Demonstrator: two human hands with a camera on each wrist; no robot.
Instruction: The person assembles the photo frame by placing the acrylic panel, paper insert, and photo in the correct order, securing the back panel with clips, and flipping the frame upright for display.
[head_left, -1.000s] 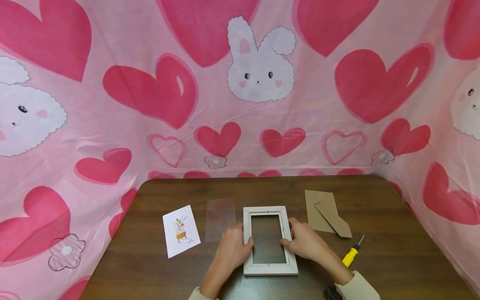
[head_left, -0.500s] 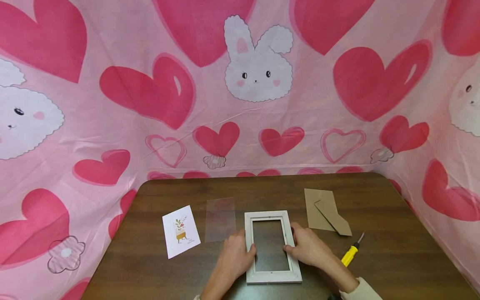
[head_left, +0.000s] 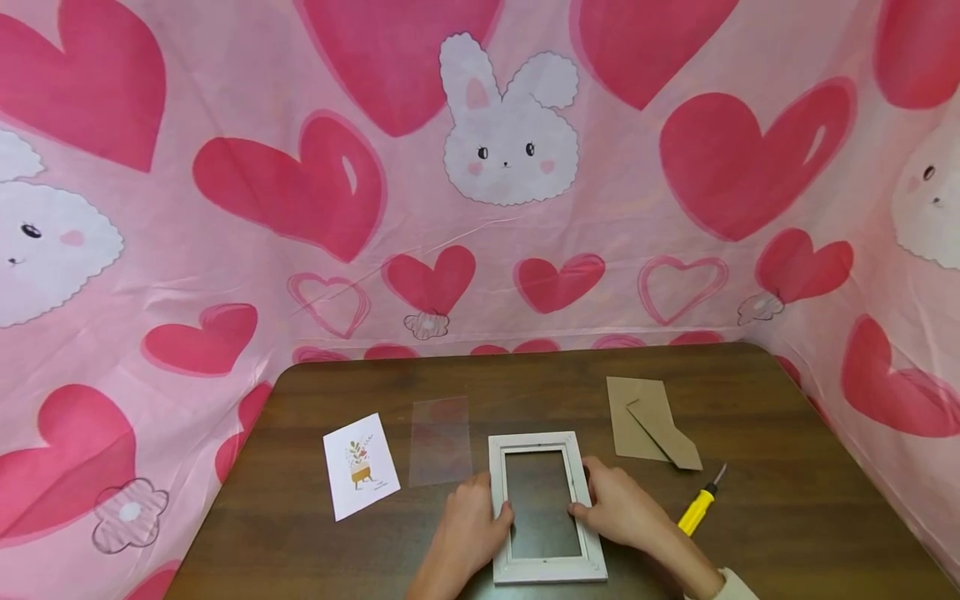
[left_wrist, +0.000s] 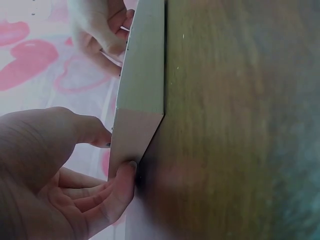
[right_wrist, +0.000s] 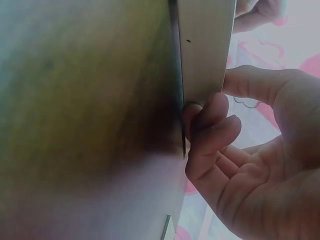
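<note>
A white picture frame [head_left: 549,570] with an open middle lies at the front of the brown table, its long sides running away from me. My left hand [head_left: 471,521] grips its left side, thumb on the inner edge and fingers along the outside. On the opposite side my right hand [head_left: 626,510] holds it the same way, thumb on top. In the left wrist view, fingertips of the left hand [left_wrist: 95,195] curl at the lower edge of the frame's side [left_wrist: 142,65]. Fingers of the right hand [right_wrist: 215,130] bend under the side's edge in the right wrist view.
Left of the frame lie a clear plastic sheet [head_left: 440,437] and a white card [head_left: 362,479] printed with a potted plant. To the right are a brown backing board with a stand leg [head_left: 647,417] and a yellow-handled screwdriver [head_left: 697,510]. Pink heart-patterned cloth [head_left: 420,200] surrounds the table [head_left: 375,554].
Both hands have drawn the picture frame a little toward me across the table, keeping their grip on its sides. The head view has shifted slightly.
</note>
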